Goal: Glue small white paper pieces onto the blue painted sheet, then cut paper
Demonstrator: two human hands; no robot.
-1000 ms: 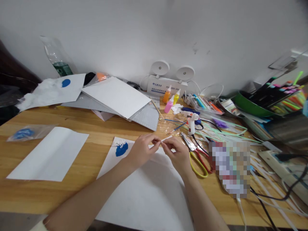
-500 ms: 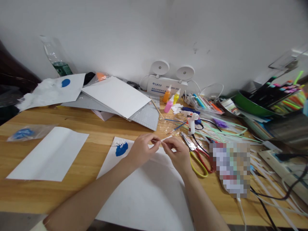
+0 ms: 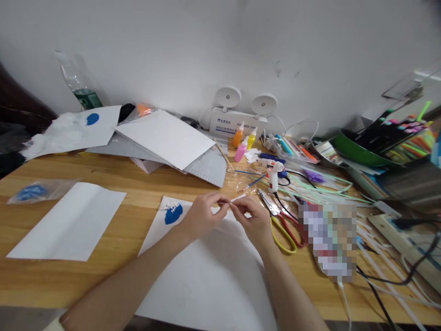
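Above a large white sheet (image 3: 206, 280), my left hand (image 3: 210, 211) and my right hand (image 3: 251, 218) meet with their fingertips pinched together. A thin white strip (image 3: 239, 198) shows at the fingertips of my right hand. Whatever lies between the left fingertips is too small to make out. On the sheet's upper left corner is a blue patch (image 3: 173, 214) with small white bits along its top. Scissors with yellow and red handles (image 3: 283, 235) lie just right of my right hand.
A white glue gun (image 3: 274, 177) stands behind the scissors. Small paint bottles (image 3: 241, 151), pens and cables crowd the right side. White boards (image 3: 168, 138) are stacked at the back. Another white sheet (image 3: 69, 223) and a bag of blue material (image 3: 32, 192) lie left.
The view has shifted very slightly. Both hands keep almost the same place and pinch.
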